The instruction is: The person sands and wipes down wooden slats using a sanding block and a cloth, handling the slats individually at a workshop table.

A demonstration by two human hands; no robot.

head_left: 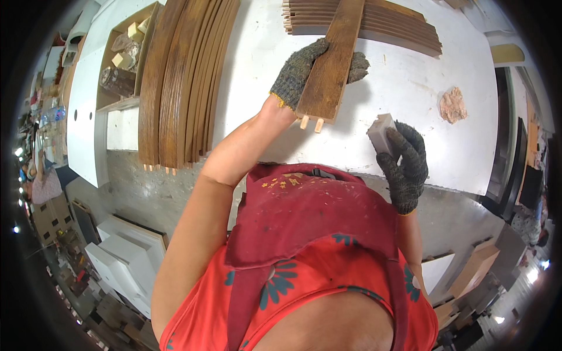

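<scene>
My left hand [298, 70], in a dark knit glove with a yellow cuff, grips a brown wooden board [331, 70] from beneath, its fingers showing on both sides. Two pale dowel pegs stick out of the board's near end. In my right hand [410, 161], gloved the same way, is a small grey block that looks like a sanding block [381, 133], pinched between thumb and fingers. The block is apart from the board, to the right of its near end. Beyond the board lies a stack of similar brown boards [392, 29], partly covered by it.
On the left of the white table [252, 111] stand long brown boards [181, 82] side by side, their pegged ends toward me. Beside them is an open box [102, 93] with blocks and scraps. A crumpled tan wad [453, 105] lies at the right.
</scene>
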